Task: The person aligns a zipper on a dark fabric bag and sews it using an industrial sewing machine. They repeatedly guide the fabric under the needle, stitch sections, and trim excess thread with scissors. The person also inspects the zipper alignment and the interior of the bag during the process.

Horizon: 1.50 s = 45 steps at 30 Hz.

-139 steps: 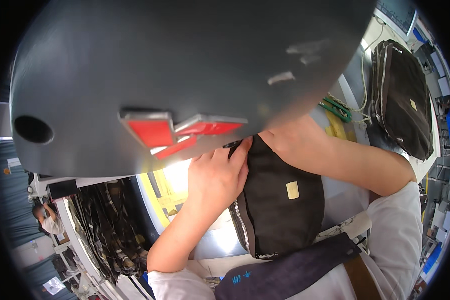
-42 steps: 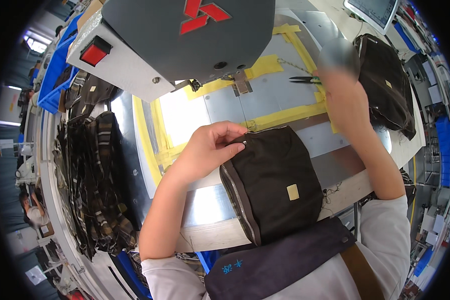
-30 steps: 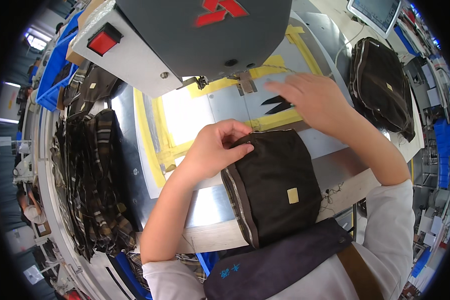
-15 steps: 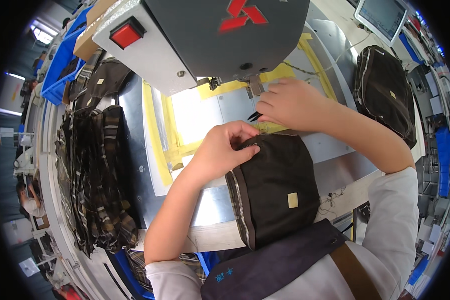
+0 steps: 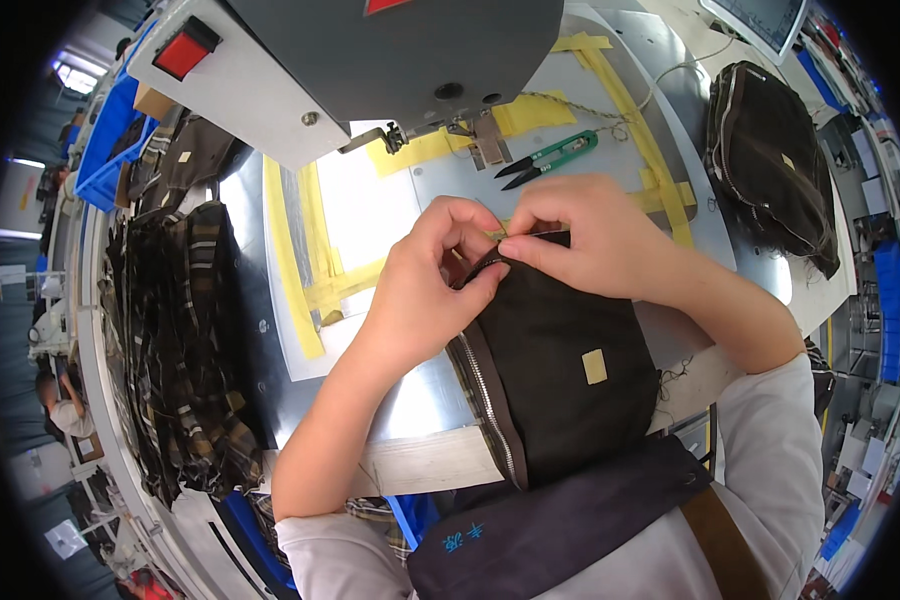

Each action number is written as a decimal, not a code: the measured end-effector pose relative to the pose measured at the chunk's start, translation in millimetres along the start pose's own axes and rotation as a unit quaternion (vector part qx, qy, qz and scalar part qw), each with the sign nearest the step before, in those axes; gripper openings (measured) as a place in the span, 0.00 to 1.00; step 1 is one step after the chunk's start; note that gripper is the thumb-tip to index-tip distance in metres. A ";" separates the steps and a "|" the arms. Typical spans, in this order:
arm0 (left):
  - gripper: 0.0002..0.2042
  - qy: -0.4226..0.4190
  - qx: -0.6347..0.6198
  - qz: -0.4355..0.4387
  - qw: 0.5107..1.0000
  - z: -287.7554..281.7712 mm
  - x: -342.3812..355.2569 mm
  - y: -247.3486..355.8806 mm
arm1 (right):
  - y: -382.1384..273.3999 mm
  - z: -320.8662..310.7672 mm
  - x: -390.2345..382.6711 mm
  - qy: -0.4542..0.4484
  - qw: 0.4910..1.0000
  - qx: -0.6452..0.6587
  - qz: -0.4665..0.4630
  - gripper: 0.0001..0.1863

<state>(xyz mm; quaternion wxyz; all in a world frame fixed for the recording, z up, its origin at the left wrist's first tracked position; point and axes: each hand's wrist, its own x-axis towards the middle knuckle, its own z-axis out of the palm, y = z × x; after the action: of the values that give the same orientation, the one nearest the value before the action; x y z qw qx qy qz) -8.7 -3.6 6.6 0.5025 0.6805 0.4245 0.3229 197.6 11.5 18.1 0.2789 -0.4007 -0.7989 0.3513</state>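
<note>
A dark brown zippered pouch (image 5: 570, 390) with a small pale tag lies across the table's front edge, close to my body. My left hand (image 5: 435, 275) pinches its far left corner at the end of the metal zipper. Against that corner, my right hand (image 5: 590, 235) has thumb and fingers pressed together on the pouch's far edge, the fingertips of both hands nearly meeting. Green-handled thread snips (image 5: 560, 157) with black blades lie on the work plate just beyond my right hand, touched by neither hand.
A grey sewing machine head (image 5: 400, 60) with a red switch overhangs the plate. Yellow tape (image 5: 315, 230) marks the plate. Plaid and dark fabric pieces (image 5: 185, 350) are heaped at left. Another dark pouch (image 5: 770, 160) lies at right, below a screen (image 5: 765, 20). A blue bin (image 5: 115, 150) stands far left.
My right hand has let go of the thread snips, which now lie on the plate, and has come nearer to grip the pouch's edge. The view has shifted slightly.
</note>
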 end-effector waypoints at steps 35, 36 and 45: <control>0.06 -0.064 -0.004 -0.061 0.996 -5.7 1.3 6.1 | 16.8 2.9 -3.6 -0.022 0.948 0.273 0.162 0.18; 0.06 -0.065 -0.004 -0.064 0.996 -5.7 1.4 6.1 | 16.5 2.8 -3.7 -0.021 0.948 0.273 0.162 0.17; 0.06 -0.061 0.014 -0.029 0.998 -3.9 1.6 1.3 | 15.5 5.3 -5.5 -0.016 0.948 0.275 0.159 0.15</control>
<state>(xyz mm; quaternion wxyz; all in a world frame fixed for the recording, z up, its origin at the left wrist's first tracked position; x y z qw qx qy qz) -11.1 -0.7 9.0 0.5273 0.6933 0.4170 0.2596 203.5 11.9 1.9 0.3058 -0.4241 -0.6018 0.6037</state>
